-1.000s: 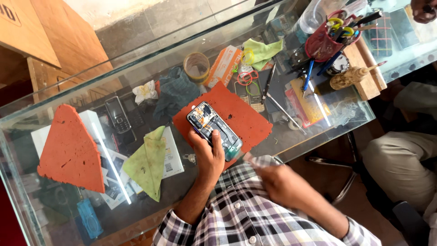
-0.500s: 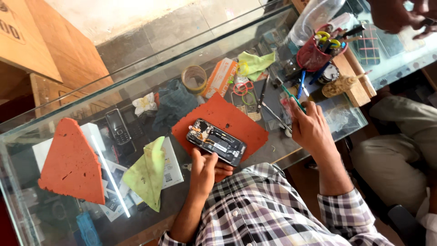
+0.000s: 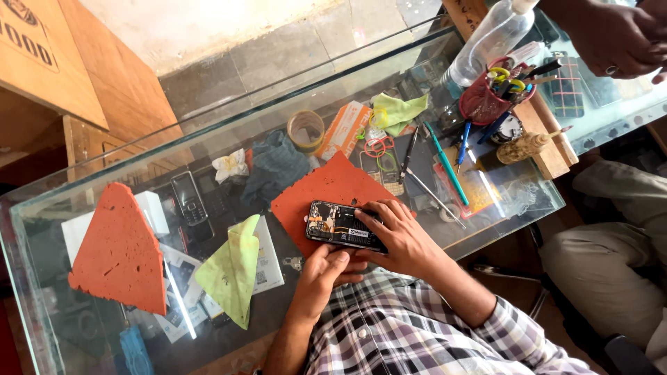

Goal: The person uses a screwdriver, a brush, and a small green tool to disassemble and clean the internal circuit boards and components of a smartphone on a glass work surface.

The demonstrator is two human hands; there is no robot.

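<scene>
**Opened phone on orange mat, both hands on it**

The opened phone (image 3: pixel 345 226) lies flat on the orange mat (image 3: pixel 326 189), near the mat's edge closest to me, long axis roughly across my view. Back cover is off: I see a dark interior, a black battery area in the middle with a small light label, and a patch of copper-orange flex and small metal parts at the end towards my left. The frame is black. Finer parts are too small to tell.

My right hand (image 3: pixel 399 236) rests on top of the phone's right half, fingers spread moderately and laid flat over it, tips pressing down on the body. It pins the phone rather than wrapping it; nothing else is in that hand.

My left hand (image 3: pixel 325 272) comes up from below, fingers curled, tips touching the phone's near long edge. Whether it grips the edge or only steadies it, I cannot tell.

The mat sits on a glass counter (image 3: pixel 486 215). A second orange mat piece (image 3: pixel 119 255) lies well to the left, with a yellow-green cloth (image 3: pixel 233 271) between it and the phone. A teal-handled tool (image 3: pixel 447 164) and a thin metal tool (image 3: pixel 432 196) lie to the right of the mat. A red tool cup (image 3: pixel 483 104) stands further back right, beside a clear plastic bottle (image 3: pixel 486 40). Another person's hand (image 3: pixel 615 38) is at the top right corner, well apart from mine.
</scene>
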